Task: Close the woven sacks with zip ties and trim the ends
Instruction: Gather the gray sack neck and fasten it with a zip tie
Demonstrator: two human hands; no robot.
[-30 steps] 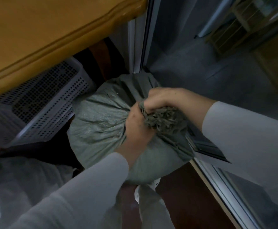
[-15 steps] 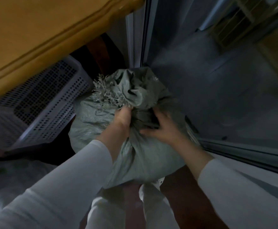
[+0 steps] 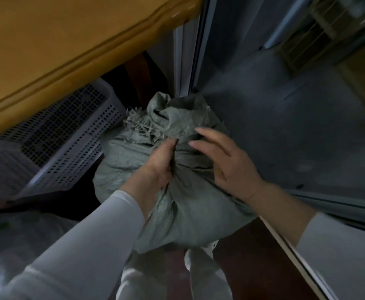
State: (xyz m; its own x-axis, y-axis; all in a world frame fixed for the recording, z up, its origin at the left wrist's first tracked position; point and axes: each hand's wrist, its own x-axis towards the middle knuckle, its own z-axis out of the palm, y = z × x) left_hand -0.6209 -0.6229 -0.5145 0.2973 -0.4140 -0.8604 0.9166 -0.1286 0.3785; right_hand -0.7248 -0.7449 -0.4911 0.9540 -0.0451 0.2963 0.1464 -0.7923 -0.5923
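My left hand squeezes the bunched neck of the grey-green woven sack. My right hand spreads flat over it.

Floor: dark reddish-brown, running along the door track.
On it: woven sack and perforated basket sitting side by side.

Dim light. Yellow wooden table upper left, perforated white basket beneath; grey floor right.
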